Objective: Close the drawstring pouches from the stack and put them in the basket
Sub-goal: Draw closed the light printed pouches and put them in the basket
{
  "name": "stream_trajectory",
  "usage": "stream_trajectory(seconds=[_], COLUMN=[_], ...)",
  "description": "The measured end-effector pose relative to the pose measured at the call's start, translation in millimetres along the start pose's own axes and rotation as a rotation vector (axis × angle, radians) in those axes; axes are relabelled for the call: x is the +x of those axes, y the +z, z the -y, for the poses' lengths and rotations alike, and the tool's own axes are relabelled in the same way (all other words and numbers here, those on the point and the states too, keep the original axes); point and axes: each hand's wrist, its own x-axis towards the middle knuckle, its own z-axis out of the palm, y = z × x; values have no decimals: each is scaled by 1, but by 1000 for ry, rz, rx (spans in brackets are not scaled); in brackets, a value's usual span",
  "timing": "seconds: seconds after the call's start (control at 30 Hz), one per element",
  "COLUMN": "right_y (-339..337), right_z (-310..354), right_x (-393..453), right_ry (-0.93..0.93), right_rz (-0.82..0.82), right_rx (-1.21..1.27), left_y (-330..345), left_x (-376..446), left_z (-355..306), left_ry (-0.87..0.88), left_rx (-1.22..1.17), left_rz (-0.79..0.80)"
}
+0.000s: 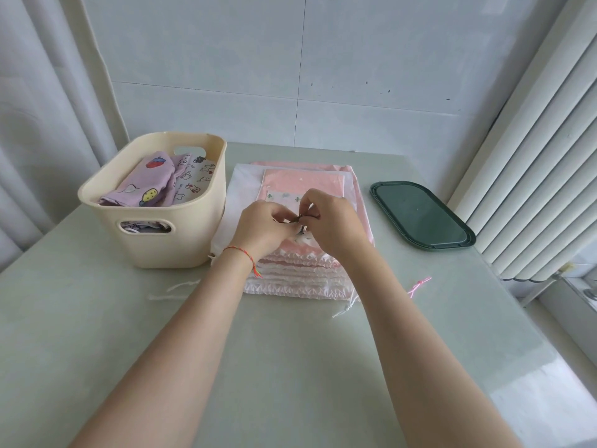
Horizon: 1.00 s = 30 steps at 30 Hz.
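Observation:
A stack of pink and white drawstring pouches [300, 273] lies mid-table. Over its top pouch [302, 182], pink with a pale printed band, my left hand [261, 227] and my right hand [332, 221] meet. Both pinch a thin dark drawstring [298, 221] between fingertips, just above the pouch's gathered mouth. The cream plastic basket [151, 244] stands left of the stack, touching it, and holds several printed purple and white pouches [161, 182].
A dark green oval tray [420, 215] lies right of the stack. Loose cord ends trail on the table: white [174, 292] at the left, pink [420, 284] and white [347, 307] at the right. Curtains hang at both sides; a wall is behind.

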Motion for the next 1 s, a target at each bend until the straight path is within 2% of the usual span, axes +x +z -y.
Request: stream_trajectory(seconds=[0.43,0.57,0.77,0.87,1.0], right_y=[6,6,2,2,3], right_z=[2,3,9,10,7], right_x=[2,2,1,1,2], right_ry=[-60,-70,-62,-77,-97], right_rz=[45,26,-60,-30,14], right_rx=[-347,-346,-155,-240,-360], left_y=[5,9,9,9,10], left_x=[-2,-3,-1,-2,-5], left_z=[-4,-6,-3,-4,-7], left_ry=[-2,6,-8,-12,11], left_rx=[134,107,34,-45,-28], left_rz=[-91,-106,-125,-113,-102])
